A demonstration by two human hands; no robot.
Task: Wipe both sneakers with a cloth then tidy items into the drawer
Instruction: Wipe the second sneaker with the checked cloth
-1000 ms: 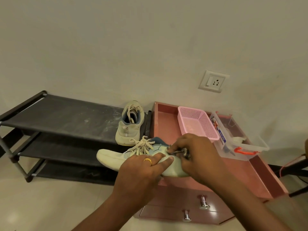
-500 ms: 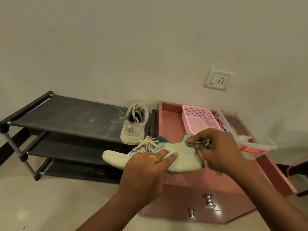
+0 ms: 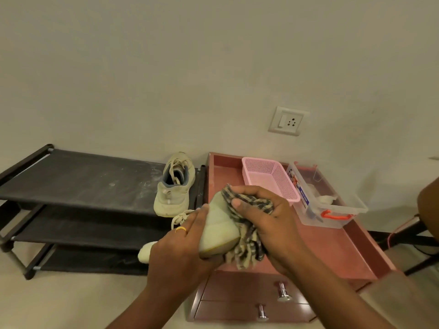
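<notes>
Left hand [image 3: 180, 248] holds sneaker [image 3: 219, 224]; right hand [image 3: 268, 224] presses cloth [image 3: 247, 245] on heel

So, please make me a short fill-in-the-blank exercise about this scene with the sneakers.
1. The right hand presses a checked ____ against the sneaker that the left hand grips.
2. The other sneaker stands on the ____ shelf of the rack.
3. The basket next to the clear box is ____ in colour.
Missing words: cloth; top; pink.
</notes>
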